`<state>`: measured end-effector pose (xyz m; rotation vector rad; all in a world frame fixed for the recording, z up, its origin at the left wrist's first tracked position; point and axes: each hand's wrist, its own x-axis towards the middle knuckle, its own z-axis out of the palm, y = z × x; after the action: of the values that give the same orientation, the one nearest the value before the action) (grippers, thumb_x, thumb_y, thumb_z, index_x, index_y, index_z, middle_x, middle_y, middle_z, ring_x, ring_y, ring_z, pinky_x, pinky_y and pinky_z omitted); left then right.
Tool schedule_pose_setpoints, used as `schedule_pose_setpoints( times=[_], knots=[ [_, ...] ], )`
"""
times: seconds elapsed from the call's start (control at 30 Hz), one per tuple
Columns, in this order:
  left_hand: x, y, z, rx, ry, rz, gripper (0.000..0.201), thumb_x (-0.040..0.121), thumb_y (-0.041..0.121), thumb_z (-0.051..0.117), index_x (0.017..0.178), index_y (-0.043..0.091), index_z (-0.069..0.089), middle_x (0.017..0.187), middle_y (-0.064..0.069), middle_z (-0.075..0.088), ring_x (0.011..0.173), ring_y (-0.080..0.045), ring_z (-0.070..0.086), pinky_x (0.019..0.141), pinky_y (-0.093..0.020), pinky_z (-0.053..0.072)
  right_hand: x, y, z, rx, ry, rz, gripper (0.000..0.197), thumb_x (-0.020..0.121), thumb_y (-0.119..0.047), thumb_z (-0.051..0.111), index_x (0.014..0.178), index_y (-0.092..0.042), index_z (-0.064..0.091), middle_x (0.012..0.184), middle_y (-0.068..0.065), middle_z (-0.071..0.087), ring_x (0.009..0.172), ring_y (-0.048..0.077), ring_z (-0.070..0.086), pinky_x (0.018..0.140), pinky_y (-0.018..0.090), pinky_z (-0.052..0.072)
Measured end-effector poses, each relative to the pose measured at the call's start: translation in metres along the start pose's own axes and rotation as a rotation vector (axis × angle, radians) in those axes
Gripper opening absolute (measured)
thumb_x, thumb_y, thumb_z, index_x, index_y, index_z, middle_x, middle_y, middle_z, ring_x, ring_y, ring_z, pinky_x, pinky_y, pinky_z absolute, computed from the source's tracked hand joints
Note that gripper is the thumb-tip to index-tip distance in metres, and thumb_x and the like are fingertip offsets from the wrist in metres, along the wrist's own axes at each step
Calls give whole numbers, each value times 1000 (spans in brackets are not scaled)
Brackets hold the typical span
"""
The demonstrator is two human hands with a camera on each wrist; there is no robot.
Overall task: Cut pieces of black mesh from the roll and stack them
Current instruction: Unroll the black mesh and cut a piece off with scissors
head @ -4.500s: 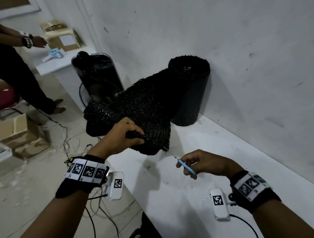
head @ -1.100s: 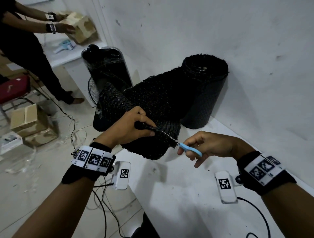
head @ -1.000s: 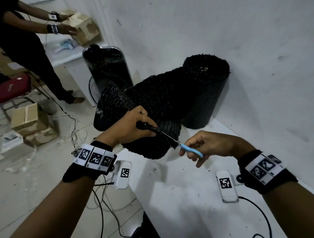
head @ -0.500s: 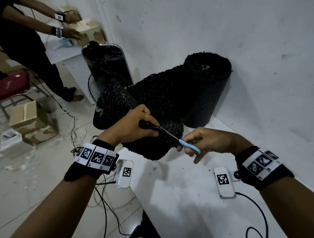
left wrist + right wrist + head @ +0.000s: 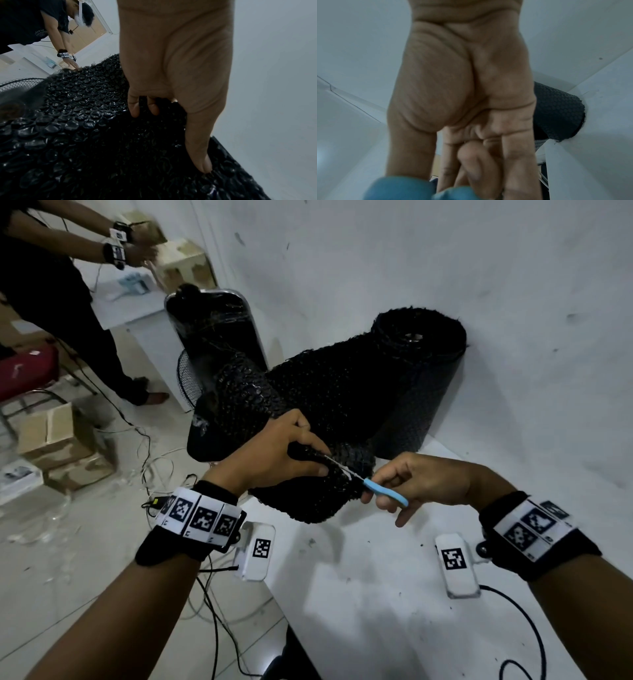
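My left hand (image 5: 274,455) pinches the mesh (image 5: 329,405) taut so the scissors (image 5: 373,489) gripped in my right hand (image 5: 421,484) bite cleanly.

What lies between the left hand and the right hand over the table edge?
In the head view, the scissors span the gap between left hand and right hand: blades in the black mesh, blue handle in the right hand's grip.

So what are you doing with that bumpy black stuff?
A person is cutting black mesh that unrolls from the mesh roll standing against the wall on the white table. The left hand pinches the mesh's loose edge and holds it up. The right hand works blue-handled scissors, whose blades are in the mesh right beside the left thumb. No cut piece is free yet. Another person handles cardboard boxes in the background.
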<state>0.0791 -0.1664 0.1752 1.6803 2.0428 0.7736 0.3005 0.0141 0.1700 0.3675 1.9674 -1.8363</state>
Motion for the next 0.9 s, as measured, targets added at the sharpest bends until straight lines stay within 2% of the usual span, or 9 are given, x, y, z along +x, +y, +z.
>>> schedule_pose_setpoints(
  times=[0.07, 0.1, 0.23, 0.37, 0.47, 0.53, 0.67, 0.8, 0.9],
  knots=[
    [1, 1, 1, 7, 2, 15, 33, 68, 64, 73, 99, 53, 71, 94, 19, 39, 92, -13, 49, 94, -32, 40, 1, -1, 1, 9, 5, 12, 31, 81, -26, 75, 109, -14, 75, 79, 1, 62, 83, 28, 51, 77, 42, 60],
    [1, 2, 2, 14, 5, 13, 29, 69, 59, 77, 98, 52, 71, 94, 19, 39, 91, -13, 48, 91, -29, 39, 2, -3, 1, 9, 7, 14, 32, 81, -28, 75, 110, -13, 75, 79, 1, 61, 84, 28, 50, 77, 41, 60],
    [1, 6, 3, 13, 10, -1, 29, 71, 47, 84, 92, 58, 67, 94, 19, 39, 94, -17, 47, 87, -24, 35, 2, -5, -1, -13, 11, 3, 21, 89, -10, 71, 110, -9, 73, 79, -4, 65, 77, 11, 61, 77, 40, 62],
    [-2, 10, 1, -5, 42, -1, 31, 71, 46, 85, 100, 46, 73, 100, 12, 43, 100, -18, 50, 94, -27, 42, 0, -2, -3, -20, 0, 1, 20, 89, -5, 69, 108, -10, 73, 78, -4, 65, 72, 7, 62, 77, 39, 62],
    [-6, 10, -3, -43, 79, 10, 33, 75, 42, 84, 106, 38, 74, 108, 11, 51, 106, -9, 55, 97, -21, 44, -3, 1, -4, 5, -5, 7, 24, 82, -13, 72, 106, -13, 74, 79, -3, 66, 74, 8, 62, 76, 38, 62],
    [-8, 12, -4, -36, 87, 10, 28, 79, 34, 83, 105, 36, 75, 111, 12, 55, 108, -6, 56, 96, -18, 44, -4, 2, -5, 29, -11, 11, 28, 78, -18, 74, 106, -14, 75, 80, 0, 66, 75, 8, 63, 75, 38, 62],
    [-9, 18, 0, -20, 90, -2, 27, 80, 23, 83, 104, 33, 76, 102, 11, 53, 97, -3, 55, 87, -13, 44, -3, 0, -7, 18, -7, -2, 29, 79, -21, 74, 107, -13, 75, 78, 0, 62, 76, 10, 60, 75, 40, 62],
    [-10, 19, 4, -23, 123, 21, 26, 79, 21, 84, 102, 33, 77, 96, 8, 50, 90, -5, 54, 82, -10, 42, 0, -3, -6, 11, 7, 0, 43, 74, -36, 78, 109, -13, 76, 80, 9, 52, 80, 20, 54, 75, 40, 59],
    [-12, 19, 3, -13, 122, 23, 24, 80, 23, 83, 102, 31, 78, 96, 7, 49, 89, -5, 53, 81, -8, 40, 0, -4, -8, 8, 8, 15, 34, 76, -30, 78, 107, -14, 77, 81, 7, 56, 80, 19, 54, 75, 41, 60]
  ],
)
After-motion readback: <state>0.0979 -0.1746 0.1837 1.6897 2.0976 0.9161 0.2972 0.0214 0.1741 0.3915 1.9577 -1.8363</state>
